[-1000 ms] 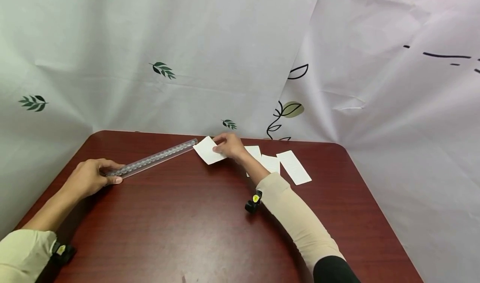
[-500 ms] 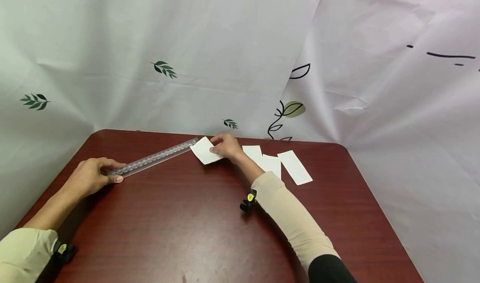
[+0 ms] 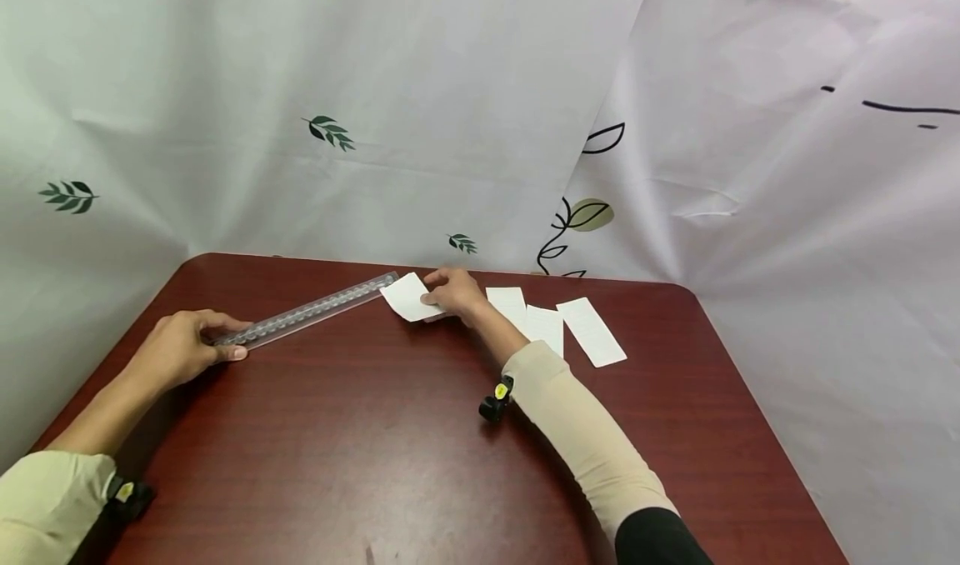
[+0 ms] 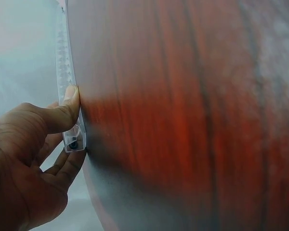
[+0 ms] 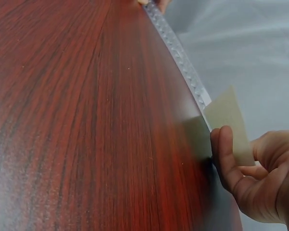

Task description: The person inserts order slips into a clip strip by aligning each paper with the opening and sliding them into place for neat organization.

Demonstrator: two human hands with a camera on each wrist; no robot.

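A long, narrow, clear plastic strip [image 3: 318,307] with a row of rounded bumps along it lies slantwise on the table. My left hand [image 3: 176,348] pinches its near left end between thumb and fingers; the left wrist view shows a small dark spot inside that end of the strip [image 4: 73,144]. At the strip's far end, a white paper piece [image 3: 405,297] is pinched by my right hand [image 3: 453,292], its left corner over or against the strip's tip. In the right wrist view the same paper [image 5: 229,120] stands tilted up, seen partly behind the fingers.
Several white paper pieces lie right of my right hand, among them a long one [image 3: 591,332] set aslant and a shorter one [image 3: 545,329] partly behind the sleeve. The reddish-brown table [image 3: 337,448] meets a white patterned cloth [image 3: 412,115] at its back edge.
My right hand has shifted slightly left with the paper, whose lower corner now sits higher, as if bent or tilted. My left hand and the strip have stayed nearly in place.
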